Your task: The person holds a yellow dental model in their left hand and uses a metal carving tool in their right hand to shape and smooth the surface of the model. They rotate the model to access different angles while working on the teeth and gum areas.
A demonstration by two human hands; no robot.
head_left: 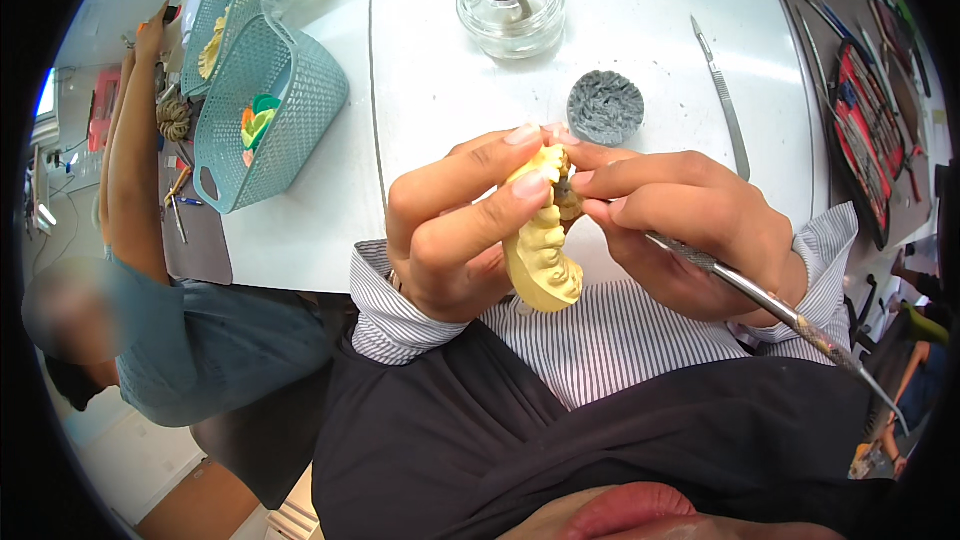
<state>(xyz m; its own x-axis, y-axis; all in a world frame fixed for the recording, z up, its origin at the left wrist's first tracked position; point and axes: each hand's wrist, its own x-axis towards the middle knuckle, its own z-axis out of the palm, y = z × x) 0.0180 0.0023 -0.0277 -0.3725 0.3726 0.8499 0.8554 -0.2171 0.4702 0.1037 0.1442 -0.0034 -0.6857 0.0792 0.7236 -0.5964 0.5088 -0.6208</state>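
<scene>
A yellow plaster dental cast (545, 258) is held up over the near edge of the table, its row of teeth facing right. My left hand (450, 215) grips it from the left, with fingers on its upper end. Pinched in my right hand (695, 220) is a thin metal dental carving tool (770, 305), its far end slanting down to the right in a fine curved point. The tool's working tip lies close to the cast's inner side, mostly hidden by my fingers. Just beyond my hands sits a round dish of dark grey wax (605, 107).
A glass spirit burner (511, 10) stands at the back, and a scalpel (722, 95) lies on the right. Blue-green plastic baskets (310, 105) stand on the left. A red-lined tool case (865, 130) lies far right. Another person (190, 350) sits at left.
</scene>
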